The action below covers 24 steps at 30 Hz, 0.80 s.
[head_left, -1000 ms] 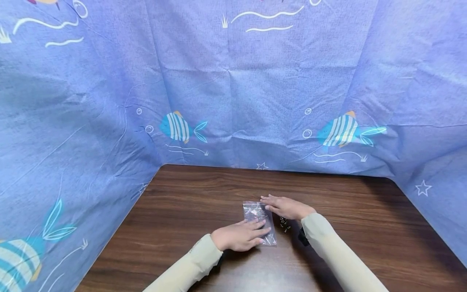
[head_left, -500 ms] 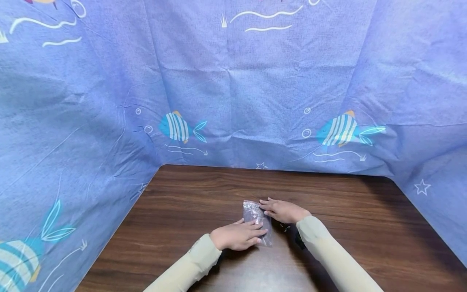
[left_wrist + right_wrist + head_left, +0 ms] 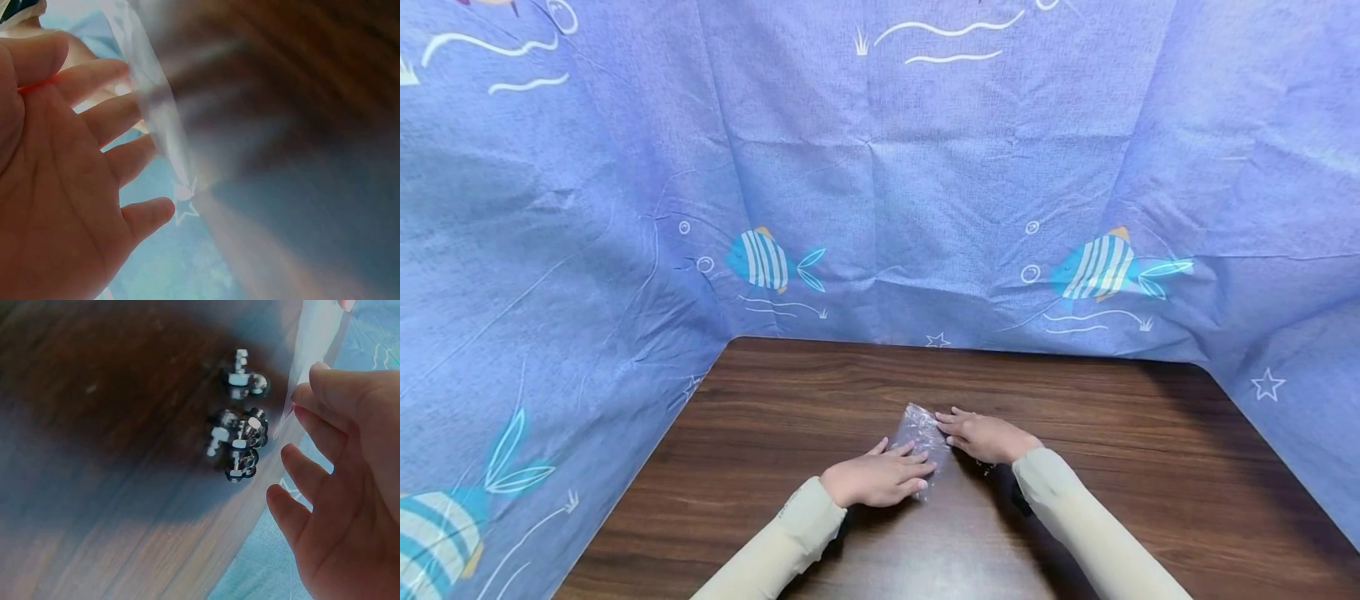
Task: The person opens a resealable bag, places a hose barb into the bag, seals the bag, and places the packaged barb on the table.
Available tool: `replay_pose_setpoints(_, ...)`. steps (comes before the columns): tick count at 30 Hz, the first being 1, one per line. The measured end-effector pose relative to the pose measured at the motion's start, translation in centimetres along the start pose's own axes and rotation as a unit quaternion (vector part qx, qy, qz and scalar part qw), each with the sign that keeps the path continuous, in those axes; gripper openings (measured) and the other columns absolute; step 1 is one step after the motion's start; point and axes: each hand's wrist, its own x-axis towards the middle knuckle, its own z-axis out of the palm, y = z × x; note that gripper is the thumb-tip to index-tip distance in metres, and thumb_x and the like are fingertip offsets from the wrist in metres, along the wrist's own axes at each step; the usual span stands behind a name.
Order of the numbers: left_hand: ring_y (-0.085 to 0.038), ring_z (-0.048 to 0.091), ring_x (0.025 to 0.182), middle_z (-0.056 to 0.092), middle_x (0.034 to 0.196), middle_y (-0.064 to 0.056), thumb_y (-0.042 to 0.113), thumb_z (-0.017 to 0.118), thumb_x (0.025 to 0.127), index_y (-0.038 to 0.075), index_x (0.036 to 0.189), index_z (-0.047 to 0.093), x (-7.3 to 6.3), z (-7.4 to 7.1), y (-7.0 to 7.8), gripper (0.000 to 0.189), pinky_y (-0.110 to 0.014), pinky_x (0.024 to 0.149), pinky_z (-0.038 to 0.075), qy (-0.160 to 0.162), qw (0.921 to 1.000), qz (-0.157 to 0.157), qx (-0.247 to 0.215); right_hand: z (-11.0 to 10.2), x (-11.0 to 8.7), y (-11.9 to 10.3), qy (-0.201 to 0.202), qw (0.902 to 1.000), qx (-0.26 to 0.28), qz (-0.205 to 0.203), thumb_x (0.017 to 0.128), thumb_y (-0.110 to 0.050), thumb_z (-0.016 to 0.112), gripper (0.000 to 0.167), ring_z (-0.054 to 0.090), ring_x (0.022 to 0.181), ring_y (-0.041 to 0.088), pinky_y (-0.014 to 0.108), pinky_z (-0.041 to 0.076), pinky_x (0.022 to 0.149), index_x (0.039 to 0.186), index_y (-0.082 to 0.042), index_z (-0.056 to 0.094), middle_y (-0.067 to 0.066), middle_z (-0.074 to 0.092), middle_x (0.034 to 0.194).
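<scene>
A clear plastic zip bag (image 3: 919, 429) lies slantwise near the middle of the wooden table. My left hand (image 3: 878, 481) rests over its lower left part with the fingers spread and straight. At the bag's upper right edge are the fingertips of my right hand (image 3: 985, 437), its fingers extended. In the left wrist view the bag's edge (image 3: 153, 94) stands up along the fingertips. Several shiny metal bolts with nuts (image 3: 242, 434) lie in a loose cluster on the table beside my right hand, mostly hidden under it in the head view.
Dark brown wood grain covers the table (image 3: 805, 383). A blue cloth (image 3: 940, 192) printed with fish hangs behind the table's back edge and along both sides.
The bag has turned, its lower end swinging left and its top tipping right. My left hand has slid a little left with it. The right hand stays near its upper edge, shifted slightly.
</scene>
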Motion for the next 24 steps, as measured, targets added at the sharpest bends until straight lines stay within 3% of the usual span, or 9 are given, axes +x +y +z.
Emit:
replay_pose_setpoints(15,-0.027,0.027,0.145,0.041,0.151,0.0,0.035,0.034,0.105,0.017,0.146,0.043,-0.4,-0.3,-2.1,0.046,-0.053,0.116,0.021,0.02,0.9992,-0.027,-0.02,0.0,-1.1,-0.9,0.004,0.9999,-0.011,0.009,0.101,-0.016,0.048,0.041,0.038,0.136,0.039,0.055,0.033,0.108,0.139,-0.001,0.049,0.013,0.042,0.149)
replay_pose_setpoints(24,-0.027,0.026,0.145,0.041,0.152,-0.002,0.034,0.036,0.104,0.015,0.145,0.044,-0.5,-0.4,-3.1,0.046,-0.054,0.115,0.022,0.027,0.9977,-0.047,-0.04,0.4,-1.8,-1.6,0.019,0.9997,-0.015,-0.008,0.1,-0.016,0.048,0.039,0.042,0.134,0.04,0.056,0.036,0.106,0.136,-0.001,0.052,0.016,0.047,0.145)
